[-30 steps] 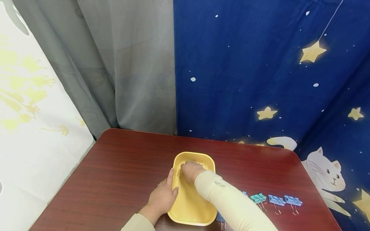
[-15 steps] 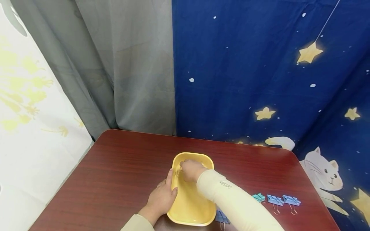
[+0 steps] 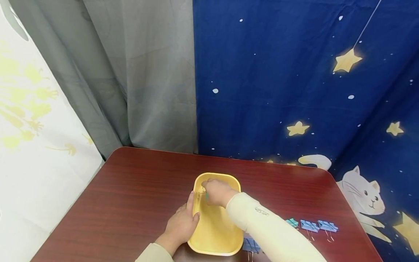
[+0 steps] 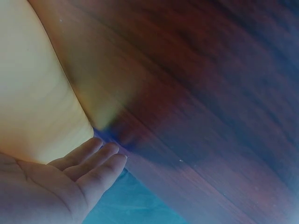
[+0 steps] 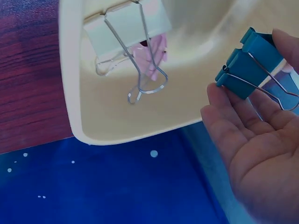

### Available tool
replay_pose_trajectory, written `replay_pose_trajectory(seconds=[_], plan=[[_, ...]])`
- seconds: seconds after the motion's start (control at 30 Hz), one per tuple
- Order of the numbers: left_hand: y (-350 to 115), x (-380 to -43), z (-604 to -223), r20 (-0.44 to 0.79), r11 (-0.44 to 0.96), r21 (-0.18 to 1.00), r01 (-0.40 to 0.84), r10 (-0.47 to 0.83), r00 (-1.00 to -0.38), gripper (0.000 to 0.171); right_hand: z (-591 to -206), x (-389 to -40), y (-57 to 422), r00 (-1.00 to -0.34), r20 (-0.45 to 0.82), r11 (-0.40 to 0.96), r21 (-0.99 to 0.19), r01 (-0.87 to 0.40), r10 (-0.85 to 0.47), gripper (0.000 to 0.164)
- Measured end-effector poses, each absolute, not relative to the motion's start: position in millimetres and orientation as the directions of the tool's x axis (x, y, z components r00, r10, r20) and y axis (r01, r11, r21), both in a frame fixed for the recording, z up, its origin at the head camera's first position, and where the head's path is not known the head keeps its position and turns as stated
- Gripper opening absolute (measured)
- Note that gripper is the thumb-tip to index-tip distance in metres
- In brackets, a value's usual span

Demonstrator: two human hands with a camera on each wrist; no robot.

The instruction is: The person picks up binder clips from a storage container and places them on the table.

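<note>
My right hand [image 3: 217, 191] reaches into the far half of a yellow plastic basin [image 3: 214, 233] on the table. In the right wrist view it pinches a teal binder clip [image 5: 250, 65] between thumb and fingers, its wire handles towards the palm. Beside that hand, inside the basin, lie a pale yellow binder clip [image 5: 128, 30] with wire handles and a pink clip [image 5: 160, 51], partly covered by those handles. My left hand [image 3: 181, 223] rests against the basin's left side, its fingers extended along the outer wall, as the left wrist view also shows.
On the dark red wooden table [image 3: 147, 178], to the right, sit a green binder clip [image 3: 292, 222] and two blue binder clips. Another blue binder clip [image 3: 251, 245] lies close to the basin's near right corner. My right sleeve [image 3: 266, 222] covers part of this area.
My right hand has turned and lifted slightly inside the basin, and a bit of the teal binder clip now shows under it. The left hand stays at the basin's side.
</note>
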State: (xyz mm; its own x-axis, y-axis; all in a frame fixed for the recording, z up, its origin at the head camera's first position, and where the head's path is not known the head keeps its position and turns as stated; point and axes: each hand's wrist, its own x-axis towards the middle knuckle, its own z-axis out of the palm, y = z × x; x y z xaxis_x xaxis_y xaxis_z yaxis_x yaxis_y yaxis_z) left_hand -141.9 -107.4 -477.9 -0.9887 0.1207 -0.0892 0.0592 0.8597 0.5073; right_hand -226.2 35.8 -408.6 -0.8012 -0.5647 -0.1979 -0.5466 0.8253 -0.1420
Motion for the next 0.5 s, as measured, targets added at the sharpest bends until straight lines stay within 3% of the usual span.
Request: replay_pose_trajectory(seconds=[0.5], plan=[[-107.0, -143.2, -478.7, -0.066, 0.874, 0.482, 0.068, 0.114, -0.991, 0.071, -386.8, -213.1, 46.5, -0.791, -0.121, 0.795, -0.204, -0.571, -0.600, 0.058]])
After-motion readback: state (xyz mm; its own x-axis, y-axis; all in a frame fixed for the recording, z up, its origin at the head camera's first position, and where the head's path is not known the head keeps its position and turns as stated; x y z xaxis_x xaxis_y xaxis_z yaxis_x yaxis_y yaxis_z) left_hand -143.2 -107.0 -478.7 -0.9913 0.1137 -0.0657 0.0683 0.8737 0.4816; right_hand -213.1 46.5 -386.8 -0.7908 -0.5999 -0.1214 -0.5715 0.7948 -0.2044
